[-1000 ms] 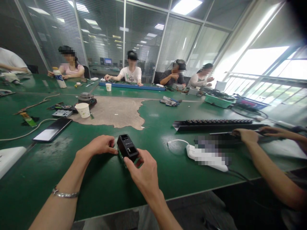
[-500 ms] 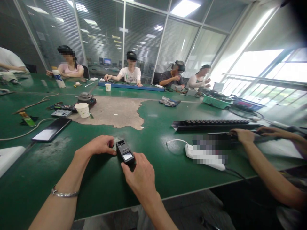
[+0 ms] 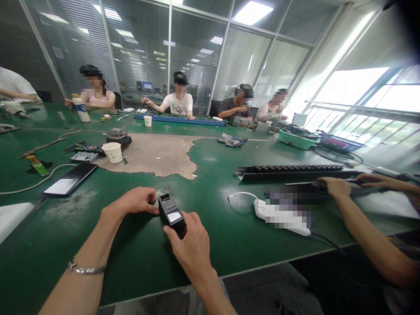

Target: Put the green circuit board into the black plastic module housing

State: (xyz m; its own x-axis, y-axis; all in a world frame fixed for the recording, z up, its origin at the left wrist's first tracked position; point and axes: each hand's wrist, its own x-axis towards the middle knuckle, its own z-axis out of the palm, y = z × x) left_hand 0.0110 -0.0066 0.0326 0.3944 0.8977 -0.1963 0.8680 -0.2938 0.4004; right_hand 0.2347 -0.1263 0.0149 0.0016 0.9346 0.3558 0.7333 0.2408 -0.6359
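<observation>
A small black device [image 3: 169, 209] with a lit screen, a few buttons and openings at its far end sits on the green table in front of me. My right hand [image 3: 193, 245] grips its near end, thumb on the left side and fingers on the right. My left hand [image 3: 139, 202] is beside its far left side, fingers bent and thumb apart from them. The left thumb tip is close to the device; whether it touches cannot be made out. A silver bracelet [image 3: 87, 269] circles my left wrist.
A phone [image 3: 70, 179] and a paper cup [image 3: 113, 152] are on the left. To the right, a white power strip [image 3: 257, 210] lies near a co-worker's hands [image 3: 334, 188] and a long black rail [image 3: 292, 172]. Several people sit across the green table [image 3: 216, 192].
My right hand and the near end of the device have shifted slightly left. My left hand is almost still. Across the table, a person's hand has lifted a little.
</observation>
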